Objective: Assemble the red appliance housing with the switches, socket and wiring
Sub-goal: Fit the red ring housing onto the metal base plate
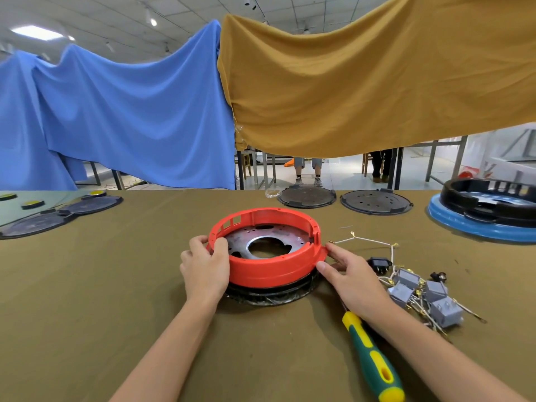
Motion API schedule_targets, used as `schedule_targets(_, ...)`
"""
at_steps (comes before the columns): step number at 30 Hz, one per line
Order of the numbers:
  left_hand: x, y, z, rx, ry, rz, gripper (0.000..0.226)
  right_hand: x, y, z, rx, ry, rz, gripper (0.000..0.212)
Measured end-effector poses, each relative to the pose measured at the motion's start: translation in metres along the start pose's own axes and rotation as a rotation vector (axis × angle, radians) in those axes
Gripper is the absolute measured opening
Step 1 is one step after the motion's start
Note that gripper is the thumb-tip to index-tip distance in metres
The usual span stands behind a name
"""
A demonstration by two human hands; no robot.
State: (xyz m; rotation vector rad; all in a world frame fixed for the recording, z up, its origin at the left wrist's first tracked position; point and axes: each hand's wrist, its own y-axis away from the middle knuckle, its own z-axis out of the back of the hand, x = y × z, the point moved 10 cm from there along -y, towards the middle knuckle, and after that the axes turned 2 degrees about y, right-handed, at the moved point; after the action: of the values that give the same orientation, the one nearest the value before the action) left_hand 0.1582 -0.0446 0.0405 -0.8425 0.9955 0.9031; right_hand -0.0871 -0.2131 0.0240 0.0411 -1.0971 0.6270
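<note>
- A red ring (272, 265) is sitting in the middle of the frame, on top of a black round base (269, 294) on the brown table (116, 300).
- A shiny metal plate (266, 242) with holes is lying inside the red ring.
- The left hand (204, 268) is grasping the ring's left rim, with the thumb hooking over the edge.
- The right hand (352, 278) is pinching a little tab on the ring's right side.
- Grey switches (423, 297) with white wires (374, 242) are lying in a pile at the right of the frame, near the right hand.
- A small black socket (379, 264) is lying just beside that pile.
- A green and yellow screwdriver (372, 358) is lying at the lower right, under the right arm.
- Two black round lids (375, 202) are resting further up the frame.
- No words are showing that can be read.
</note>
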Motion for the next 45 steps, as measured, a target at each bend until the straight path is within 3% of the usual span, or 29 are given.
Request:
schedule_targets(6, 0.017, -0.005, -0.007, 0.071, 0.055, 0.15, 0.06, -0.005, 0.001, 0.003, -0.018, -0.122, -0.105, 0.066)
schedule_targets(8, 0.018, -0.003, -0.019, 0.162, 0.043, 0.145, 0.062, -0.005, 0.001, 0.0, 0.005, -0.185, -0.129, 0.057)
schedule_targets(11, 0.015, 0.002, -0.026, 0.23, 0.06, 0.129, 0.075, -0.001, 0.002, -0.005, 0.044, -0.257, -0.114, 0.016)
schedule_targets(12, 0.012, 0.002, -0.026, 0.238, 0.085, 0.123, 0.075, -0.002, 0.002, -0.006, 0.043, -0.294, -0.108, 0.017)
schedule_targets(16, -0.005, 0.008, -0.028, 0.305, 0.317, 0.067, 0.06, -0.002, 0.002, 0.004, -0.042, -0.399, -0.084, 0.029)
schedule_targets(19, -0.018, 0.009, -0.03, 0.343, 0.512, 0.002, 0.063, 0.0, 0.001, 0.019, -0.156, -0.464, -0.062, 0.029)
schedule_targets(23, -0.028, 0.008, -0.029, 0.365, 0.707, -0.049, 0.084, 0.003, 0.003, 0.028, -0.235, -0.522, -0.054, 0.034)
schedule_targets(26, -0.022, 0.005, -0.032, 0.373, 0.876, 0.038, 0.105, 0.007, 0.005, 0.03, -0.249, -0.526, -0.026, 0.03)
schedule_targets(30, -0.03, 0.01, -0.038, 0.49, 0.995, 0.058, 0.072, 0.01, 0.008, 0.034, -0.29, -0.549, -0.009, 0.032)
schedule_targets(33, -0.024, 0.013, -0.041, 0.516, 1.017, 0.112, 0.062, 0.012, 0.01, 0.041, -0.331, -0.575, 0.013, 0.03)
schedule_targets(42, -0.02, 0.003, -0.021, 0.301, 0.968, 0.02, 0.025, 0.015, 0.011, 0.036, -0.322, -0.597, 0.031, 0.028)
schedule_targets(45, -0.03, 0.002, -0.005, 0.203, 0.924, -0.097, 0.027, 0.015, 0.01, 0.029, -0.275, -0.614, 0.006, 0.024)
